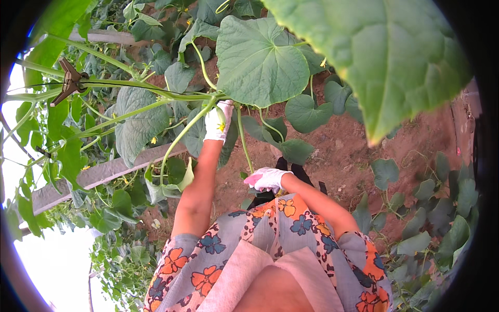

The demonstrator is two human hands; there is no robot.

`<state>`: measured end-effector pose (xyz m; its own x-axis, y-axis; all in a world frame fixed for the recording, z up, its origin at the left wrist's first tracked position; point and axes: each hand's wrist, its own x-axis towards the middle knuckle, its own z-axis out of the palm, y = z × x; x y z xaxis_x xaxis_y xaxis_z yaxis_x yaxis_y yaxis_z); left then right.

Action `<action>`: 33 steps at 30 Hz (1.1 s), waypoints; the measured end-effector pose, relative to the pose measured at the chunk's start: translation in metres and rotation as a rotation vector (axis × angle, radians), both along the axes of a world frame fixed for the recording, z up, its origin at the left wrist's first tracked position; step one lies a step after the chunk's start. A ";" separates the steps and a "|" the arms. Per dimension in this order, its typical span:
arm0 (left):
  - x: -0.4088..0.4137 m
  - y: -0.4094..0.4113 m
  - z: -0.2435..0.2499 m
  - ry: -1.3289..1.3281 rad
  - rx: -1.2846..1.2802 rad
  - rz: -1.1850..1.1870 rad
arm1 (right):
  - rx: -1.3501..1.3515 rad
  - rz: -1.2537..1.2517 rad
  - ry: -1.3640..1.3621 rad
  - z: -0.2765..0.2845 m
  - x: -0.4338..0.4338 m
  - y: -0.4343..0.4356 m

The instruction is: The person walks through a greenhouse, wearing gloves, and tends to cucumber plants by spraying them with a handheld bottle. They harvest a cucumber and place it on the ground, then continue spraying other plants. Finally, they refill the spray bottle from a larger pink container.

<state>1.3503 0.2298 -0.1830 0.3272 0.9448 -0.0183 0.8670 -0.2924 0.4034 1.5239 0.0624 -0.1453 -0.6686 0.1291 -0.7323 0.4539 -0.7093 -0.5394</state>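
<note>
My left hand (pixel 216 121), in a white glove, is raised to a joint of a cucumber vine stem (pixel 187 96) and closed at it; the fingertips are partly hidden. A small young cucumber with a yellow flower (pixel 221 121) hangs in front of that glove. Lower and to the right, my right hand (pixel 269 178), also gloved, is held before my body with curled fingers. Something pink (pixel 253 179) shows at its fingers; whether it is a held thing or part of the glove I cannot tell. A long leaf stalk (pixel 244 140) runs down to this hand.
A brown plastic clip (pixel 70 82) is on the vine at the left, along a dark string. One big leaf (pixel 265 62) spreads above my hands, another (pixel 386 58) looms close to the camera. Reddish soil (pixel 343 144) lies below, with a pale beam (pixel 117 165) at left and low plants (pixel 421 218) at right.
</note>
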 end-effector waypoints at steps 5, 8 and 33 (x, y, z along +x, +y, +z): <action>-0.010 0.002 0.006 0.366 -0.249 0.252 | 0.070 0.185 0.020 -0.021 -0.021 -0.011; -0.002 -0.006 0.024 -0.217 -0.438 0.593 | 0.219 0.191 0.043 -0.011 -0.027 -0.003; 0.031 -0.054 -0.091 -1.148 -0.971 1.071 | 0.774 0.153 0.197 -0.051 -0.096 -0.044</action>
<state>1.3814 0.1758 -0.2740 -0.0906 0.5257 -0.8458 -0.2871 0.7995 0.5277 1.4284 0.0188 -0.1963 -0.8274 0.4470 -0.3400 0.3612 -0.0401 -0.9316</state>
